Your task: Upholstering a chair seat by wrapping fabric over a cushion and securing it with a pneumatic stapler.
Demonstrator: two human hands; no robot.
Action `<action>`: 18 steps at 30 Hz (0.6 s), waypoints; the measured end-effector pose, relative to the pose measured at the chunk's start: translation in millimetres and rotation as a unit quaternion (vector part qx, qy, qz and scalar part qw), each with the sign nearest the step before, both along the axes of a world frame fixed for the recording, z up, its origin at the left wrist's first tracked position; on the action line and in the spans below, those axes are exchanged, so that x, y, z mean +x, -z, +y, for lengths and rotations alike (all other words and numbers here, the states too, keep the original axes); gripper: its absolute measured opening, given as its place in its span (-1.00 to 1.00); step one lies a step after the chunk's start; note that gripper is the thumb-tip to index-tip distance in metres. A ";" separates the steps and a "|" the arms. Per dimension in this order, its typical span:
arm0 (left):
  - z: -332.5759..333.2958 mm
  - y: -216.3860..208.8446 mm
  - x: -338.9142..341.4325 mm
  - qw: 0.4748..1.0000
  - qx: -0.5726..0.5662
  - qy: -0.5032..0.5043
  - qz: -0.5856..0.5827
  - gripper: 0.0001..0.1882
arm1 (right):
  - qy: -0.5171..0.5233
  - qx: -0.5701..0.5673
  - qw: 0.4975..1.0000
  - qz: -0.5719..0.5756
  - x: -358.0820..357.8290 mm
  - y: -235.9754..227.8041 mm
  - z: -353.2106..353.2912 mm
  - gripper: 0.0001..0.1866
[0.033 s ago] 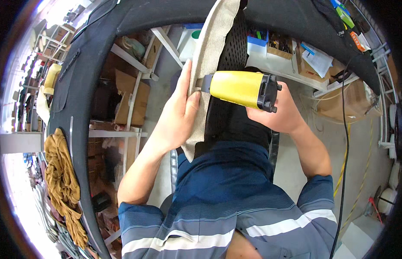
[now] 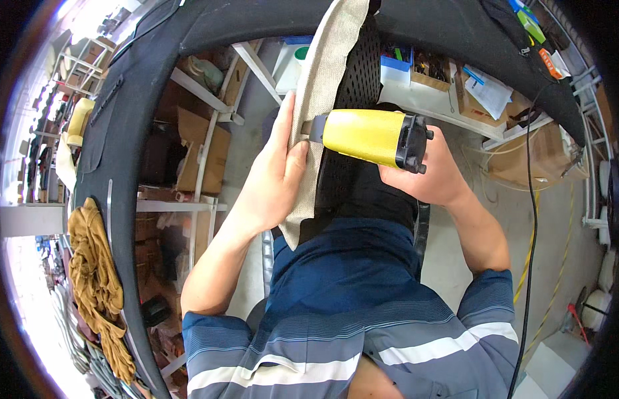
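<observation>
A panel covered in beige woven fabric (image 2: pixel 321 73) stands on edge above my lap, its perforated black side (image 2: pixel 361 65) turned to the right. My left hand (image 2: pixel 273 174) grips the panel's near part from the left, fingers along the fabric and thumb over the folded edge. From the right, my right hand (image 2: pixel 434 169) is closed round the handle of a yellow and black staple gun (image 2: pixel 364 137). The gun's body hides the handle and most of those fingers. Its nose meets the fabric edge just beyond my left thumb.
A black padded bench (image 2: pixel 256 26) curves across the far side and down the left. Brown cloth gloves (image 2: pixel 95 266) lie on its left part. Below are white shelves with cardboard boxes (image 2: pixel 202 149) and a blue bin (image 2: pixel 397 61). A black cable (image 2: pixel 532 239) hangs at the right.
</observation>
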State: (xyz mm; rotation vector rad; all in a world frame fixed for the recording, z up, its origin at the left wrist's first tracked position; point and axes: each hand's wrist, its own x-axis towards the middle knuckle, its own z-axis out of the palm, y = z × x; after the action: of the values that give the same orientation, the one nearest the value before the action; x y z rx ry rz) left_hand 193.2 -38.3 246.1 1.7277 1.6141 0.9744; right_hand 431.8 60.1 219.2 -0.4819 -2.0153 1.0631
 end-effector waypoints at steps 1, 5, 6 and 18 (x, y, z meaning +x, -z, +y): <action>-0.7 0.4 -0.4 1.000 0.008 -0.001 0.017 -0.31 | 0.002 0.025 1.000 0.004 -0.8 0.3 0.0 -0.68; -0.8 -1.0 -0.3 0.999 0.016 -0.007 0.028 -0.29 | 0.015 0.089 0.995 0.030 -3.5 7.0 1.1 -0.65; -1.7 2.9 -1.6 0.999 0.016 -0.006 0.030 -0.29 | 0.015 0.089 0.995 0.032 -3.8 7.9 -0.6 -0.65; -21.1 5.1 -4.8 0.973 -0.021 0.002 -0.232 -0.33 | 0.011 -0.048 0.997 0.054 -14.4 30.3 -2.0 -0.76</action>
State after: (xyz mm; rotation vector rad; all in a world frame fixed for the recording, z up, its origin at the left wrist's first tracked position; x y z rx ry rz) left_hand 188.4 -59.4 241.0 1.3439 1.3141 1.2231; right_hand 417.4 58.1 188.9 -0.4860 -1.8675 1.1510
